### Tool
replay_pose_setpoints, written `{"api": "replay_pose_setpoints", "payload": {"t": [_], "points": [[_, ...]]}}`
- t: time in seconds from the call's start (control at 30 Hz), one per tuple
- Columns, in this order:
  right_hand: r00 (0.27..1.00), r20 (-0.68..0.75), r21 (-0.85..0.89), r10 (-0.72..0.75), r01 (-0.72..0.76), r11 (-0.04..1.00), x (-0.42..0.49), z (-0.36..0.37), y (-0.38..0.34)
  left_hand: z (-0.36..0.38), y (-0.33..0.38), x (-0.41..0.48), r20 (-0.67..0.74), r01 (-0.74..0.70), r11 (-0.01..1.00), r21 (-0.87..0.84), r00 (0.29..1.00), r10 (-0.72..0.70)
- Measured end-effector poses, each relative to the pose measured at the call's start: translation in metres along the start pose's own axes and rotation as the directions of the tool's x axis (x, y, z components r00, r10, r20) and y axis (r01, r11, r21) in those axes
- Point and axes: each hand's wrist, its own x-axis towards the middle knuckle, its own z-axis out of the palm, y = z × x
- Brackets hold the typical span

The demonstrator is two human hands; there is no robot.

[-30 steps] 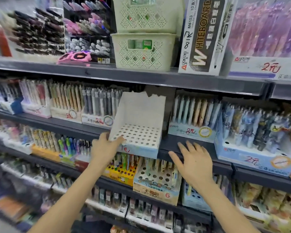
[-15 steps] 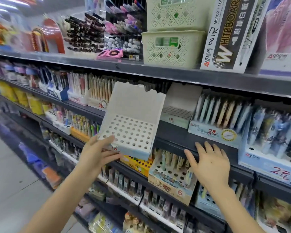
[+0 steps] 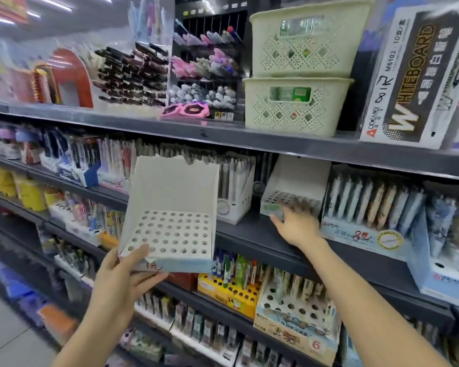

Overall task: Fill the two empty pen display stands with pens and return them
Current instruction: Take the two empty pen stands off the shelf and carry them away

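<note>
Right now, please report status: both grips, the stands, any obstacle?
Left grip holds first empty stand, off the shelf. Right grip open at second empty stand; contact blurred. Full pen displays close on both sides.

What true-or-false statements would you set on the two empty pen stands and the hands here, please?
1. The left hand holds an empty stand off the shelf. True.
2. That stand's holes contain pens. False: every hole is empty.
3. The right hand reaches toward a second empty stand on the shelf. True.
4. The two green baskets stand side by side. False: one is stacked on the other.
</note>
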Motion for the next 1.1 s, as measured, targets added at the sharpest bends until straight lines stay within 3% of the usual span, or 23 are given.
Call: {"api": "replay_pose_setpoints", "payload": {"t": [0.2, 0.3, 0.37, 0.47, 0.53, 0.6, 0.77, 0.83, 0.93, 0.97, 1.0, 1.1], "points": [[0.994, -0.109, -0.195, 0.014, -0.035, 0.980, -0.025, 0.003, -0.019, -0.017, 0.004, 0.033, 0.075, 0.001, 0.999, 0.036, 0.997, -0.003], [0.959, -0.269, -0.120, -0.088, 0.058, 0.991, -0.076, -0.001, -0.034, -0.020, 0.003, 0.044, 0.115, 0.023, 0.999, 0.041, 0.993, -0.027], [0.886, -0.463, 0.034, -0.030, 0.051, 0.998, -0.110, -0.004, -0.037, -0.020, 0.002, 0.050, 0.139, 0.037, 0.999, 0.033, 0.989, -0.041], [0.654, -0.692, 0.264, 0.304, -0.163, 0.951, -0.144, -0.013, -0.039, -0.020, -0.001, 0.054, 0.163, 0.056, 0.998, 0.024, 0.985, -0.059], [0.565, -0.627, 0.448, 0.537, -0.303, 0.841, -0.151, -0.014, -0.044, -0.020, -0.002, 0.055, 0.172, 0.070, 0.997, 0.018, 0.983, -0.072], [0.571, -0.458, 0.560, 0.682, -0.411, 0.720, -0.151, -0.011, -0.053, -0.020, -0.002, 0.055, 0.186, 0.091, 0.996, 0.015, 0.978, -0.092], [0.545, -0.155, 0.775, 0.824, -0.450, 0.443, -0.155, -0.011, -0.062, -0.020, -0.003, 0.052, 0.219, 0.116, 0.993, -0.001, 0.969, -0.113], [0.590, -0.014, 0.895, 0.807, -0.352, 0.273, -0.157, -0.007, -0.064, -0.020, -0.004, 0.047, 0.247, 0.124, 0.992, 0.002, 0.961, -0.121], [0.661, 0.152, 0.984, 0.735, -0.032, -0.175, -0.161, -0.001, -0.068, -0.020, -0.005, 0.038, 0.280, 0.149, 0.989, 0.006, 0.949, -0.145], [0.672, 0.181, 0.962, 0.718, 0.029, -0.270, -0.165, 0.000, -0.069, -0.021, -0.006, 0.034, 0.299, 0.153, 0.988, 0.009, 0.943, -0.149], [0.673, 0.186, 0.949, 0.716, 0.067, -0.309, -0.173, 0.000, -0.070, -0.021, -0.006, 0.030, 0.322, 0.155, 0.988, 0.013, 0.935, -0.151], [0.663, 0.146, 0.954, 0.734, 0.102, -0.283, -0.210, 0.002, -0.067, -0.023, -0.010, 0.016, 0.402, 0.151, 0.988, 0.040, 0.903, -0.154]]}}
